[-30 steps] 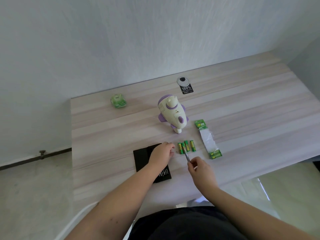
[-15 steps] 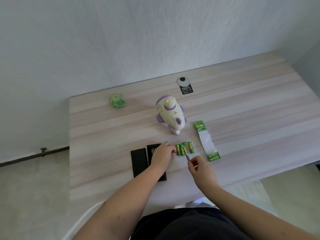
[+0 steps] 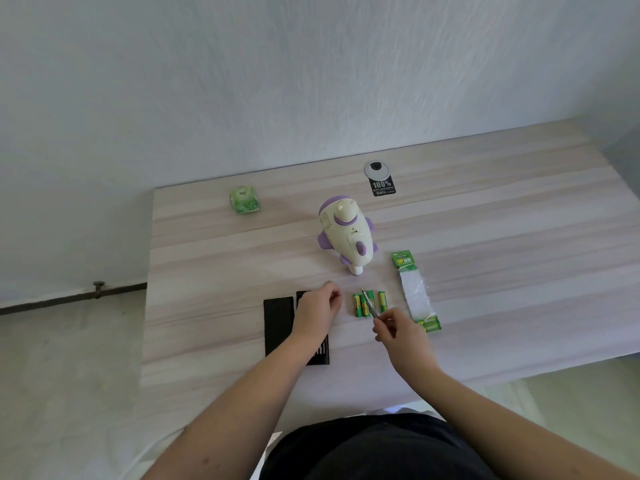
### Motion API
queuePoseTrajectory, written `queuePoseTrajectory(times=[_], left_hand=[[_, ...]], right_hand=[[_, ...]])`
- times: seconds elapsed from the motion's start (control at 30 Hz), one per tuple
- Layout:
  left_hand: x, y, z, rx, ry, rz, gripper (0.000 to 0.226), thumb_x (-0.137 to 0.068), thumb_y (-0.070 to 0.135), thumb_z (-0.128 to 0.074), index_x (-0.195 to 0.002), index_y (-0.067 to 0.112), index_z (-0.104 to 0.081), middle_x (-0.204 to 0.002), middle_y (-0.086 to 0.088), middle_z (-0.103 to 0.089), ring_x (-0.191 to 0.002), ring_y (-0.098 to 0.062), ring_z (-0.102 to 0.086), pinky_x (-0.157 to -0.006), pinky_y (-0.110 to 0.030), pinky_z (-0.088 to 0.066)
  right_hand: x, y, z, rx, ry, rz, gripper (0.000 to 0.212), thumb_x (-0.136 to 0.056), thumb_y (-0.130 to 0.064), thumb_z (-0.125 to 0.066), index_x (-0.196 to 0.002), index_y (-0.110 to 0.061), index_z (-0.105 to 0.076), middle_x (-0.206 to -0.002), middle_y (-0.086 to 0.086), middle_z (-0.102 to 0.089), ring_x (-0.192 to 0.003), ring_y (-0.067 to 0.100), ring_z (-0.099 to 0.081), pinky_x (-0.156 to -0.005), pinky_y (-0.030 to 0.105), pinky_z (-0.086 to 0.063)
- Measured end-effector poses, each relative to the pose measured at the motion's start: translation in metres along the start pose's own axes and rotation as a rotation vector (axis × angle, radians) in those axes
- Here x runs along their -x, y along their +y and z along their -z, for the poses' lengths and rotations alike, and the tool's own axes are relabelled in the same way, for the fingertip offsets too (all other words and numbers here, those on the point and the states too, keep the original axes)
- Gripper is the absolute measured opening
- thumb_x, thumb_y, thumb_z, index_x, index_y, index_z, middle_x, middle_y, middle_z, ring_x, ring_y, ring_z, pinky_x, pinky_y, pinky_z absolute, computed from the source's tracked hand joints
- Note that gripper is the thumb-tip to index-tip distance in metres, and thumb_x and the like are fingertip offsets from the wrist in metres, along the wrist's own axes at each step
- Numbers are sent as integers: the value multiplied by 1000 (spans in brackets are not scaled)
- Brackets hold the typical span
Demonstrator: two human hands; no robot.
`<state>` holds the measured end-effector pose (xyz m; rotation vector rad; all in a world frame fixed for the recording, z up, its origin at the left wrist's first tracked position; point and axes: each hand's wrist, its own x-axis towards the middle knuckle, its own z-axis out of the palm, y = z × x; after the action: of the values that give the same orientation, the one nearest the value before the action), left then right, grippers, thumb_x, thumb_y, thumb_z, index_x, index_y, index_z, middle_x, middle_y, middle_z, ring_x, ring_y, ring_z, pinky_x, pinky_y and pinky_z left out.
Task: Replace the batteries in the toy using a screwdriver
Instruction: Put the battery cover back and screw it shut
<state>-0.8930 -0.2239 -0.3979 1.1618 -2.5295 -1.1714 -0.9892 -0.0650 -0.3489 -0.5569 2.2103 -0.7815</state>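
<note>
A cream and purple rocket-shaped toy (image 3: 347, 236) lies on the pale wooden table (image 3: 485, 258). Several green batteries (image 3: 369, 302) lie side by side just in front of it. My right hand (image 3: 398, 330) pinches a thin metal screwdriver (image 3: 368, 303), whose tip points up over the batteries. My left hand (image 3: 318, 310) rests with curled fingers over a black screwdriver-bit case (image 3: 317, 351), left of the batteries; whether it holds anything I cannot tell. The case's black lid (image 3: 278, 323) lies beside it.
An opened green battery pack (image 3: 415, 294) lies right of the batteries. A small green box (image 3: 244, 199) sits at the table's far left. A grey cable grommet with a black label (image 3: 380, 178) is at the back edge, near the white wall.
The black case has separated into two pieces, with the lid now lying to the left. My left hand shifted slightly over the case. The right hand keeps holding the screwdriver.
</note>
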Motion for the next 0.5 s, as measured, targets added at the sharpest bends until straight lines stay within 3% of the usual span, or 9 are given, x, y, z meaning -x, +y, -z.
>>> queuePoseTrajectory(times=[0.07,0.2,0.33,0.5], left_hand=[[3,6,14,130,42,47,4,-90,17,-66,-94,16,-67,-86,3,-70,-79,-10,-65,-74,-22,-53],[9,19,41,476,142,123,16,-85,8,-72,-88,23,-66,-78,3,-72,-73,-12,-71,-76,-26,-57],[16,37,68,670,201,160,9,-86,4,-71,-92,10,-71,-76,-5,-73,-71,-14,-71,-73,-19,-54],[27,57,88,810,227,214,8,-92,5,-63,-94,4,-70,-74,-1,-73,-69,-11,-68,-67,-19,-54]], right_hand=[[-1,-6,3,-19,1,39,6,-95,-28,-57,-94,-22,-58,-81,-8,-69,-77,6,-67,-77,36,-56],[3,-22,12,-55,-1,137,4,-94,-25,-60,-91,-23,-58,-79,-6,-69,-76,6,-67,-74,32,-55],[7,-39,25,-99,9,226,3,-92,-23,-63,-95,-22,-62,-78,-7,-69,-74,2,-64,-66,13,-48],[17,-66,44,-262,46,274,9,-92,-19,-62,-93,-28,-64,-84,-9,-70,-76,-1,-65,-66,7,-45]])
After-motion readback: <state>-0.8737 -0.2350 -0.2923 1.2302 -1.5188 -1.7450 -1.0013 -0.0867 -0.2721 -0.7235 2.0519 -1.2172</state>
